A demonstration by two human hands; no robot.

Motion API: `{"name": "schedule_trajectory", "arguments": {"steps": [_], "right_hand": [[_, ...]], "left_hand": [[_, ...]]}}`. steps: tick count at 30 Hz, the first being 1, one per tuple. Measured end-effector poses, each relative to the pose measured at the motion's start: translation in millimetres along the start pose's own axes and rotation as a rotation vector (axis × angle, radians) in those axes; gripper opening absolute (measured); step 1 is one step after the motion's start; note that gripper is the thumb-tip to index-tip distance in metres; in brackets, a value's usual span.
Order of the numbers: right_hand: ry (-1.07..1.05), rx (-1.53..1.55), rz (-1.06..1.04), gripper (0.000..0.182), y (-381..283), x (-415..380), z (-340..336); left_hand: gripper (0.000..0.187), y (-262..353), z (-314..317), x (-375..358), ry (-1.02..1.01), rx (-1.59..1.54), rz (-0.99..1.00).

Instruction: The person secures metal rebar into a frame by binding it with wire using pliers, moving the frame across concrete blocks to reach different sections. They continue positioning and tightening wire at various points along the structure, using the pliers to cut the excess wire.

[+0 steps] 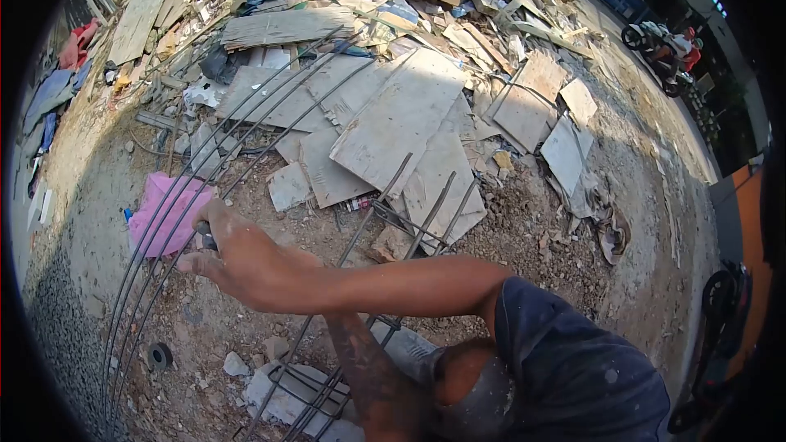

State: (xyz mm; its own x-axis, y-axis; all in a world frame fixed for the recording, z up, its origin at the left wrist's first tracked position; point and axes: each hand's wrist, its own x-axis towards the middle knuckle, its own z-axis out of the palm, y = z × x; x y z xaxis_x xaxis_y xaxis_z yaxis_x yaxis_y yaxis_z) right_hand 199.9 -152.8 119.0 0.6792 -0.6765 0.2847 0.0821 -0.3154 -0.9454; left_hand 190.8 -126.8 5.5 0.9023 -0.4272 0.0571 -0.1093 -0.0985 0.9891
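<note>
My right arm reaches across to the left, and my right hand [237,258] is closed around a small dark, rounded object [206,235], perhaps the end of a tool handle. Just past its fingers run several long, thin steel bars [184,194], slanting down to the lower left. My left forearm [360,368] comes up from below and passes under the right one. Most of my left hand [304,257] is hidden behind the right wrist, so its fingers do not show. Under both arms lies a rebar frame [307,389] with bent crosspieces.
A pink plastic bag [160,209] lies behind the bars. Broken boards [401,123] and rubble pile up ahead. A black ring [160,356] lies on the dirt at lower left. Motorcycles [667,53] stand at upper right, and an orange panel [741,237] is at the right edge.
</note>
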Motion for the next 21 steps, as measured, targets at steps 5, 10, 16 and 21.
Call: {"name": "schedule_trajectory", "arguments": {"steps": [5, 10, 16, 21], "right_hand": [[-0.132, 0.171, -0.12, 0.039, 6, 19, -26], [-0.692, 0.443, 0.309, 0.05, -2, 30, -71], [-0.202, -0.17, -0.069, 0.057, -13, -24, -9], [-0.427, 0.355, 0.173, 0.064, 4, 25, -44]], "left_hand": [[0.018, -2, 1, -8, 0.284, 0.286, 0.332], [0.025, 38, -26, -2, -0.498, -0.291, -0.058], [0.021, -16, 15, -10, 0.259, 0.043, 0.221], [0.026, 10, 15, -15, 0.54, 0.195, 0.348]]}}
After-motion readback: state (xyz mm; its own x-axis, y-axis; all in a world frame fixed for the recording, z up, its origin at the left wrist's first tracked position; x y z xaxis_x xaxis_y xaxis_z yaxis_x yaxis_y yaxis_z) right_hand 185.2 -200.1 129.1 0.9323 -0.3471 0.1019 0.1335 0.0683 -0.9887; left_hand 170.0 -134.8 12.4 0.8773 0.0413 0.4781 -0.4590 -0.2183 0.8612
